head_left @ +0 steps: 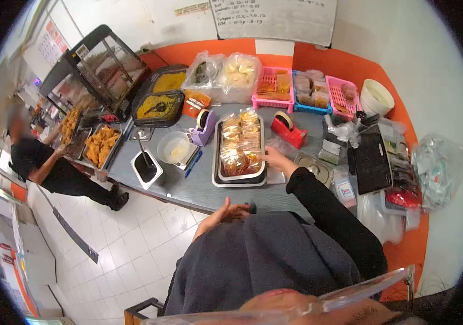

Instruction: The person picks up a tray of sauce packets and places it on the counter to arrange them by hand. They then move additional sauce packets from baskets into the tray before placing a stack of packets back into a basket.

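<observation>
A metal tray [239, 183] on the counter holds rows of small clear plastic packets [242, 142] filled with a reddish-brown sauce. My right hand [277, 160] reaches to the tray's right side, fingers stretched out with the tips right at the packets and rim. My left hand [225, 213] is near the counter's front edge, its thumb raised apart from the fingers, with nothing seen in it. A small dark object [251, 208] shows just beyond its fingertips.
Around the tray are a purple tape dispenser [203, 130], a red tape dispenser [290, 131], a white bowl [174, 147], a blue pen [193, 164] and a dark-sauce container [146, 174]. Baskets, including a pink basket [272, 102], line the wall. A co-worker [53, 157] stands left by fried-food trays.
</observation>
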Action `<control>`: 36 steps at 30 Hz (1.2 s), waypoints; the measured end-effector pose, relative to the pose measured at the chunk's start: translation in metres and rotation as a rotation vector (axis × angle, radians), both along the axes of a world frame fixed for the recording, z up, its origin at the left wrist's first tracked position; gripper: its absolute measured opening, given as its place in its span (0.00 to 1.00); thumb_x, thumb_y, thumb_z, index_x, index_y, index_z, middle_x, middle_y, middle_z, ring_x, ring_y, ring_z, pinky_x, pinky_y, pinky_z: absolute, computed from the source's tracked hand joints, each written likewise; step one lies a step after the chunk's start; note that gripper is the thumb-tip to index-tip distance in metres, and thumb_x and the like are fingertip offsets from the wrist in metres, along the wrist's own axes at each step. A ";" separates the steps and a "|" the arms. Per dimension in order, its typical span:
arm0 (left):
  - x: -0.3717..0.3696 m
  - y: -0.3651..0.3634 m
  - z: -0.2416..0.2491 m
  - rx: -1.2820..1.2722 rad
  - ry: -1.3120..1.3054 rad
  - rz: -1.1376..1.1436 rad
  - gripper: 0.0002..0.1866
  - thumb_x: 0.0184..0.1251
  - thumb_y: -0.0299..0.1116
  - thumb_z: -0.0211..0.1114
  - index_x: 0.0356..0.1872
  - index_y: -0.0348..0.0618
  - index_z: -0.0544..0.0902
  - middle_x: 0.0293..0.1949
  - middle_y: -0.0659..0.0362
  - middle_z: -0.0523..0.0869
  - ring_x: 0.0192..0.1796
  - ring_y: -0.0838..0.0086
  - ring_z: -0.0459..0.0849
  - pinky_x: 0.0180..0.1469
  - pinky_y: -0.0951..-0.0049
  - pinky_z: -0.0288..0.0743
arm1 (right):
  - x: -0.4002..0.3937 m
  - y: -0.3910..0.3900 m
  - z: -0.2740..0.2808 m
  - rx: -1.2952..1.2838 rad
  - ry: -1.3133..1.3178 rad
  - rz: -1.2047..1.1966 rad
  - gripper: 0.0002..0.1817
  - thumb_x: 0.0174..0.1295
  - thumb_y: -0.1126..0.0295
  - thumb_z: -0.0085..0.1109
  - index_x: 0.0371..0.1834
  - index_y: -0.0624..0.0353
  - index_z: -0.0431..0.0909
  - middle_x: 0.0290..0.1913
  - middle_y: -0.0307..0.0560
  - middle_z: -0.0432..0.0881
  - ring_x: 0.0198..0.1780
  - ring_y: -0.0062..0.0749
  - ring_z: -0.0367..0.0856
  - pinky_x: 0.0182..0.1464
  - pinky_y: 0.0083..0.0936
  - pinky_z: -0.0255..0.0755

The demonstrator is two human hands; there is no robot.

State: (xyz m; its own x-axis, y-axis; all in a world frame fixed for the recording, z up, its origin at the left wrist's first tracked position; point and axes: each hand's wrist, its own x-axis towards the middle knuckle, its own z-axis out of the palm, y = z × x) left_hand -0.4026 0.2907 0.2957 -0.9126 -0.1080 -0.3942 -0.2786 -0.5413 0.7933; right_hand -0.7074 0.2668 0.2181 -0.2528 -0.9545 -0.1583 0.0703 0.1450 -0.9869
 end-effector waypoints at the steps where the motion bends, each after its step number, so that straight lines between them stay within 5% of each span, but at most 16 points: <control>1: 0.007 -0.008 -0.011 -0.009 -0.030 0.064 0.42 0.60 0.69 0.35 0.60 0.42 0.66 0.53 0.47 0.75 0.59 0.59 0.70 0.61 0.60 0.59 | -0.014 -0.006 -0.011 0.013 -0.003 0.010 0.16 0.57 0.68 0.58 0.46 0.65 0.71 0.36 0.46 0.79 0.36 0.30 0.79 0.36 0.27 0.74; 3: 0.027 -0.025 -0.038 -0.061 -0.107 0.140 0.38 0.63 0.65 0.38 0.59 0.42 0.67 0.51 0.49 0.77 0.57 0.62 0.72 0.60 0.62 0.61 | -0.024 0.000 0.008 0.358 0.634 0.098 0.16 0.58 0.64 0.57 0.43 0.65 0.73 0.31 0.47 0.80 0.34 0.30 0.79 0.35 0.26 0.73; 5: 0.042 -0.031 -0.044 -0.114 -0.191 0.207 0.34 0.65 0.61 0.42 0.58 0.41 0.69 0.48 0.51 0.78 0.55 0.64 0.74 0.59 0.65 0.62 | -0.026 0.015 0.028 0.299 0.686 0.107 0.18 0.57 0.59 0.58 0.40 0.65 0.75 0.26 0.49 0.80 0.32 0.31 0.80 0.35 0.27 0.72; 8: 0.046 -0.048 -0.043 -0.326 -0.254 0.521 0.17 0.66 0.41 0.56 0.49 0.40 0.74 0.44 0.58 0.81 0.45 0.75 0.78 0.49 0.73 0.68 | -0.020 0.018 0.033 0.068 0.637 -0.028 0.18 0.54 0.59 0.61 0.37 0.65 0.76 0.29 0.49 0.79 0.30 0.32 0.79 0.34 0.29 0.72; 9: 0.044 -0.057 -0.053 -0.313 -0.265 0.514 0.17 0.66 0.41 0.56 0.49 0.40 0.74 0.44 0.58 0.81 0.45 0.75 0.78 0.49 0.73 0.68 | -0.011 0.017 0.035 0.037 0.718 -0.068 0.18 0.52 0.61 0.62 0.38 0.64 0.76 0.33 0.51 0.77 0.35 0.36 0.78 0.37 0.30 0.71; 11: 0.029 -0.081 -0.068 -0.776 -0.289 0.629 0.15 0.61 0.37 0.60 0.46 0.41 0.75 0.40 0.57 0.81 0.41 0.74 0.78 0.45 0.73 0.69 | 0.007 0.015 0.042 0.023 0.803 -0.102 0.19 0.49 0.62 0.64 0.40 0.64 0.76 0.38 0.53 0.75 0.39 0.40 0.77 0.41 0.32 0.71; 13: 0.002 -0.095 -0.046 -0.918 -0.321 0.604 0.14 0.59 0.34 0.61 0.45 0.41 0.76 0.39 0.56 0.81 0.40 0.71 0.78 0.43 0.72 0.70 | 0.025 0.010 0.055 0.018 1.189 -0.149 0.22 0.46 0.66 0.65 0.45 0.63 0.73 0.45 0.56 0.68 0.49 0.48 0.69 0.50 0.35 0.66; 17: -0.043 -0.126 -0.044 -1.413 -0.119 0.458 0.15 0.55 0.29 0.61 0.44 0.37 0.74 0.38 0.49 0.77 0.42 0.59 0.77 0.41 0.66 0.72 | 0.032 -0.001 0.069 0.233 1.168 -0.130 0.25 0.48 0.65 0.63 0.49 0.62 0.69 0.48 0.57 0.64 0.54 0.51 0.63 0.55 0.39 0.61; 23: -0.076 -0.133 -0.038 -1.399 -0.403 0.272 0.19 0.55 0.28 0.59 0.49 0.37 0.69 0.43 0.46 0.74 0.44 0.54 0.76 0.46 0.61 0.71 | 0.036 0.029 0.015 0.186 0.957 -0.320 0.28 0.50 0.69 0.60 0.53 0.63 0.60 0.45 0.71 0.70 0.50 0.52 0.72 0.47 0.42 0.66; 25: -0.078 -0.132 -0.039 -1.453 -0.397 0.220 0.22 0.53 0.27 0.59 0.51 0.36 0.68 0.45 0.46 0.73 0.47 0.53 0.74 0.47 0.59 0.70 | 0.044 0.032 0.035 0.487 0.566 -0.173 0.33 0.53 0.69 0.54 0.61 0.65 0.50 0.40 0.74 0.75 0.42 0.64 0.74 0.45 0.49 0.67; 29: -0.078 -0.133 -0.051 -1.750 -0.454 0.155 0.30 0.47 0.24 0.59 0.57 0.35 0.64 0.51 0.47 0.69 0.51 0.53 0.69 0.50 0.55 0.67 | 0.048 0.035 0.024 0.361 0.745 -0.256 0.30 0.55 0.66 0.50 0.61 0.65 0.55 0.35 0.72 0.76 0.39 0.65 0.75 0.43 0.50 0.67; 33: -0.072 -0.136 -0.055 -1.673 -0.367 0.291 0.33 0.42 0.24 0.58 0.57 0.36 0.64 0.52 0.46 0.67 0.51 0.52 0.67 0.52 0.55 0.64 | 0.055 0.034 0.039 0.483 1.041 -0.226 0.35 0.52 0.65 0.51 0.65 0.65 0.54 0.41 0.63 0.74 0.43 0.57 0.74 0.44 0.46 0.69; 36: -0.068 -0.136 -0.055 -1.598 -0.293 0.341 0.33 0.40 0.24 0.58 0.56 0.35 0.64 0.52 0.44 0.66 0.51 0.49 0.66 0.52 0.54 0.63 | 0.059 0.035 0.028 0.531 1.030 -0.190 0.36 0.51 0.66 0.52 0.65 0.65 0.54 0.47 0.60 0.70 0.47 0.53 0.71 0.47 0.43 0.69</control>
